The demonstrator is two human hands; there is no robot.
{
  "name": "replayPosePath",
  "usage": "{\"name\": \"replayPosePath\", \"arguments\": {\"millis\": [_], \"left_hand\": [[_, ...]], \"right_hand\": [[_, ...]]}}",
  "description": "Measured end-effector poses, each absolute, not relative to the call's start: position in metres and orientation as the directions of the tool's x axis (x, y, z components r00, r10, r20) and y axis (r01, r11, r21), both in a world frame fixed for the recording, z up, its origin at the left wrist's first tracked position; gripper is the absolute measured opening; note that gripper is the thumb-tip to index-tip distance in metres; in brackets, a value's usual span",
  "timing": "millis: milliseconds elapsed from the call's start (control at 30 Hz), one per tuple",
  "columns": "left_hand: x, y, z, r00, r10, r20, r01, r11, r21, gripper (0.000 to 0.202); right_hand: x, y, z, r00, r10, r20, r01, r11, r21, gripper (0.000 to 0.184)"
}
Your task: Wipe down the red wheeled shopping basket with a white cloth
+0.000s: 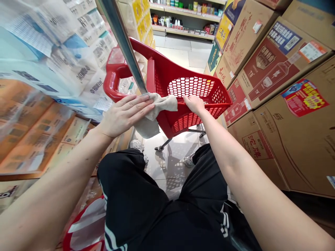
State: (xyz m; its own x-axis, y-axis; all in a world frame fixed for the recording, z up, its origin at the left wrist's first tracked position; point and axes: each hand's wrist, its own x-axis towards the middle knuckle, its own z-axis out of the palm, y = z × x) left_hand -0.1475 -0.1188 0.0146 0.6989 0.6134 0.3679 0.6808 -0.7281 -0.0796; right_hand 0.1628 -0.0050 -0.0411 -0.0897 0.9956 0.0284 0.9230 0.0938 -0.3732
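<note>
A red plastic shopping cart [170,120] with a perforated basket stands tilted across the view before me. My left hand [128,113] presses a pale grey cloth [163,104] against the cart's near upper edge, its fingers straight and close together. Its thumb is hidden. Part of the cloth hangs below the fingers, and a bunched end sticks out to the right. Farther right along the same rim, my right hand [195,104] is closed round the edge. A metal pole [124,42] comes down to the cloth, just beyond my left fingertips.
Stacked cartons [272,69] rise close on the right. Wrapped tissue packs [60,45] and orange packages [28,122] crowd the left. Shelves of small goods [185,15] stand beyond the tiled floor [167,170]. A red-and-white bag [87,223] lies by my left leg.
</note>
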Motion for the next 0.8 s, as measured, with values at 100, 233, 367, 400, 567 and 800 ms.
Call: {"name": "replayPosePath", "arguments": {"millis": [100, 233, 367, 400, 567, 800], "left_hand": [[-0.155, -0.128, 0.012, 0.626, 0.645, 0.438, 0.735, -0.676, -0.054, 0.045], [-0.145, -0.129, 0.001, 0.464, 0.665, 0.585, 0.844, -0.533, -0.064, 0.044], [-0.127, -0.120, 0.000, 0.320, 0.712, 0.625, 0.929, -0.365, -0.061, 0.048], [-0.124, -0.118, 0.002, 0.311, 0.734, 0.604, 0.937, -0.341, -0.069, 0.050], [-0.113, -0.106, 0.014, 0.288, 0.755, 0.589, 0.946, -0.319, -0.053, 0.051], [-0.106, -0.093, 0.013, 0.367, 0.714, 0.597, 0.895, -0.446, -0.017, 0.030]], "right_hand": [[0.163, -0.005, -0.041, -0.089, 0.996, 0.027, 0.925, 0.093, -0.369, 0.056], [0.160, -0.005, -0.041, -0.073, 0.997, 0.021, 0.927, 0.075, -0.368, 0.057], [0.157, -0.005, -0.040, -0.076, 0.997, 0.014, 0.932, 0.076, -0.355, 0.058], [0.156, -0.005, -0.040, -0.076, 0.997, 0.012, 0.933, 0.075, -0.352, 0.057], [0.156, -0.006, -0.037, -0.066, 0.998, -0.005, 0.936, 0.060, -0.346, 0.057], [0.164, -0.005, -0.033, -0.088, 0.995, -0.040, 0.938, 0.070, -0.339, 0.057]]}}
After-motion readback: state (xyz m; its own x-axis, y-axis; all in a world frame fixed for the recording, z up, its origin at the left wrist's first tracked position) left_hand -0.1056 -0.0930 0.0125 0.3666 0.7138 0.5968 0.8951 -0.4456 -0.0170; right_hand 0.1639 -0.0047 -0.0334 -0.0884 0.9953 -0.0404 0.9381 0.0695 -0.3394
